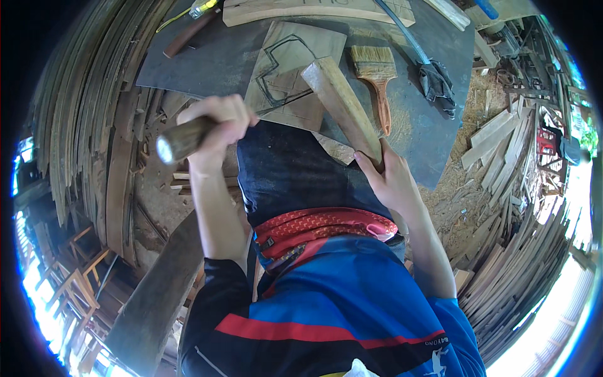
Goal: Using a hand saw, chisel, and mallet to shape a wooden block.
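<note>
My left hand [220, 122] is closed around a thick round wooden handle [182, 139], its pale butt end tilted up. A thin dark line runs from the fist toward the board; I cannot tell whether it is the tool's blade. In my right hand [392, 176] is the lower end of a squared wooden club [342, 103], slanting up and left over the table's near edge. Beneath the club's head lies a flat wooden board [301, 50] with a dark stepped outline on it. A wide paintbrush [377, 81] rests right of the club.
On the dark grey tabletop [220, 69] are a curved plank [314, 11], a dark wooden piece [190, 34], a yellow tape measure [202, 7] and a long metal bar [405, 31] with dark cloth [436, 87] around its end. Stacked planks [81, 107] stand left; scrap wood [496, 138] lies right.
</note>
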Motion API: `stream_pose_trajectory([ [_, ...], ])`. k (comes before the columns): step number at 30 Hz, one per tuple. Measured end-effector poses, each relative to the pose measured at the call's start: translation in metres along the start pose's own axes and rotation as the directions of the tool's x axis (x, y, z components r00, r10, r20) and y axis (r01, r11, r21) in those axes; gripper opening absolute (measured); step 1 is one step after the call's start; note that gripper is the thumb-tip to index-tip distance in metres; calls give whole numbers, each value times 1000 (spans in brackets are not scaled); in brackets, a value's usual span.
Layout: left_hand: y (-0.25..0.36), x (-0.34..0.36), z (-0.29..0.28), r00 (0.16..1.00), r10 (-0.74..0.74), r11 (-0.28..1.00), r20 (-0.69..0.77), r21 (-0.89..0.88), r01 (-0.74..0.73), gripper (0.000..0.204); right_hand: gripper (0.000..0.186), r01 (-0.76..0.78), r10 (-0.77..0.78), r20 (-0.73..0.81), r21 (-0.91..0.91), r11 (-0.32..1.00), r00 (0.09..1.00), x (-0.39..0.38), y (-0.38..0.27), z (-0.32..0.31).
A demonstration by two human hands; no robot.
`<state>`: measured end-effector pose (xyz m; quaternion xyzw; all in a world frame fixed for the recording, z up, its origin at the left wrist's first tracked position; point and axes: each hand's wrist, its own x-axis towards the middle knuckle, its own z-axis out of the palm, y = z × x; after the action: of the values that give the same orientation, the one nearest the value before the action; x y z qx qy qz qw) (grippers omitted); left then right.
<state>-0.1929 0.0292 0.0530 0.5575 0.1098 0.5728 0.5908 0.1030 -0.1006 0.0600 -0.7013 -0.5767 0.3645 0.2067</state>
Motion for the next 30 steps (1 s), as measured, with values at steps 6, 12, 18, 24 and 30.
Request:
stream_pose_trajectory([
  [6, 29, 76, 48, 947, -240, 565, 212, 824, -41, 25, 47, -38, 38, -4, -87, 995, 999, -3, -13, -4],
  [12, 23, 119, 62, 930, 192, 976, 315, 40, -215, 23, 50, -197, 204, 53, -109, 974, 978, -1, -21, -6],
  [18, 46, 60, 14, 964, -150, 979, -218, 104, 176, 32, 54, -71, 71, 1, -120, 990, 997, 2, -5, -1],
  [24, 25, 32, 4, 947, -75, 995, -314, 43, 94, 30, 58, 0, -7, -35, -186, 983, 999, 25, 2, -5],
  [30, 1, 36, 4, 972, -105, 993, -209, 32, 114, 29, 56, -7, 3, -25, -162, 987, 1000, 26, 5, -3],
])
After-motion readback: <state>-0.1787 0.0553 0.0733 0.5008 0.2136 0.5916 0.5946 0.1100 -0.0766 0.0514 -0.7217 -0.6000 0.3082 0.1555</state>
